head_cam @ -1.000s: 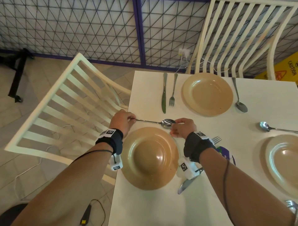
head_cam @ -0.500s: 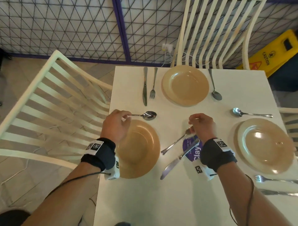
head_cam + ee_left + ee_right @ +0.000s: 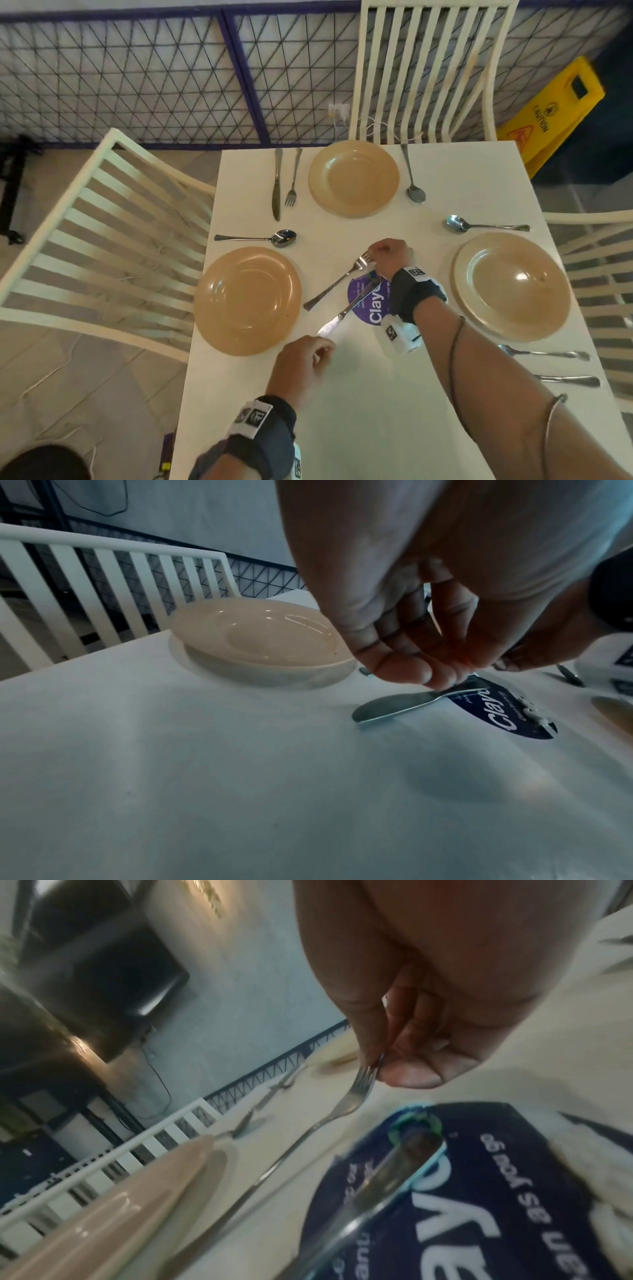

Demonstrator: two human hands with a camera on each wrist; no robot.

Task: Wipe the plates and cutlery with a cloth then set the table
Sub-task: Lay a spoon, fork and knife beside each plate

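Three tan plates sit on the white table (image 3: 342, 411): a left plate (image 3: 246, 301) (image 3: 260, 642), a far plate (image 3: 354, 178) and a right plate (image 3: 512, 286). My right hand (image 3: 390, 257) (image 3: 377, 1066) pinches a fork (image 3: 337, 284) (image 3: 342, 1104) by its tines in the middle of the table. The fork's handle slants down-left onto the table. Just beside it a knife (image 3: 349, 308) (image 3: 394, 707) lies across a round purple sticker (image 3: 373, 301). My left hand (image 3: 308, 359) (image 3: 445, 669) has its curled fingers and thumb on the knife's blade. A spoon (image 3: 260, 237) lies above the left plate. No cloth is in view.
A knife (image 3: 276, 183), a fork (image 3: 292, 181) and a spoon (image 3: 412, 174) flank the far plate. Another spoon (image 3: 486, 226) lies above the right plate, with more cutlery (image 3: 548, 354) below it. White slatted chairs stand left (image 3: 102, 240), far (image 3: 428, 68) and right (image 3: 599, 274).
Both hands left the spoon above the left plate. The right hand went to the fork and holds its tines. The left hand has just crossed right to the knife blade.
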